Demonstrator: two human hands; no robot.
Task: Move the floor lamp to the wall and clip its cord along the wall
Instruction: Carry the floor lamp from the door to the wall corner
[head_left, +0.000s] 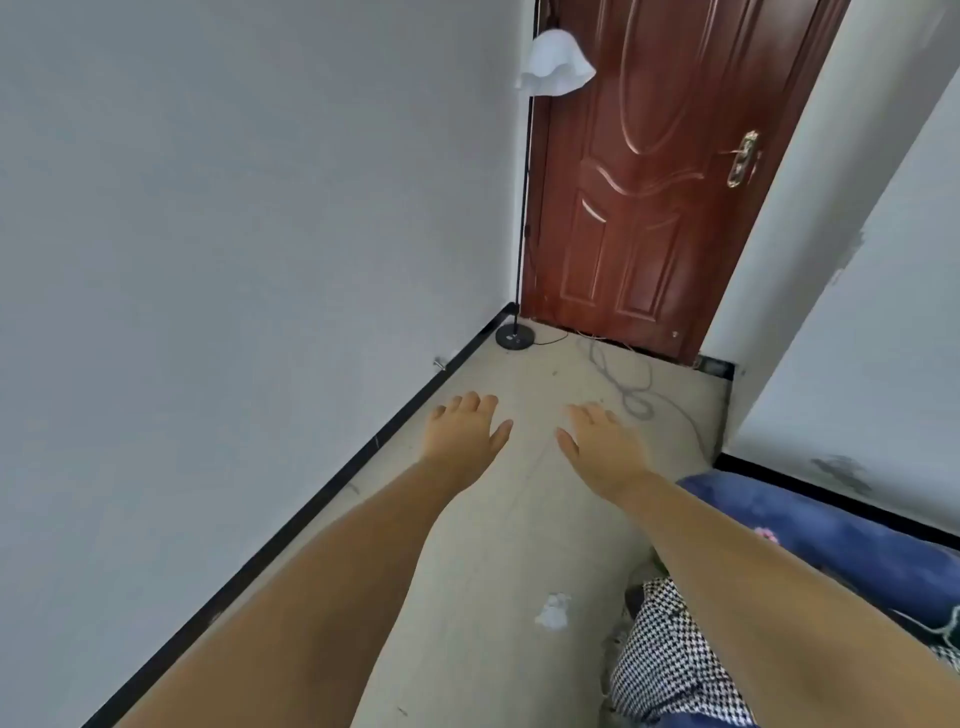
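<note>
The floor lamp stands in the far corner where the white wall (234, 234) meets the door. It has a round black base (514, 336), a thin black pole (522, 218) and a white ruffled shade (555, 63). A thin black cord (551, 341) runs right from the base. My left hand (464, 432) and my right hand (605, 444) stretch forward over the floor, palms down, fingers spread, holding nothing. Both are well short of the lamp.
A red-brown door (654, 171) with a brass handle (742, 158) closes the end of the passage. A grey cable (631, 392) lies looped on the floor before it. A black baseboard (332, 499) lines the left wall. Blue fabric (841, 551) and checked cloth (670, 665) lie at right.
</note>
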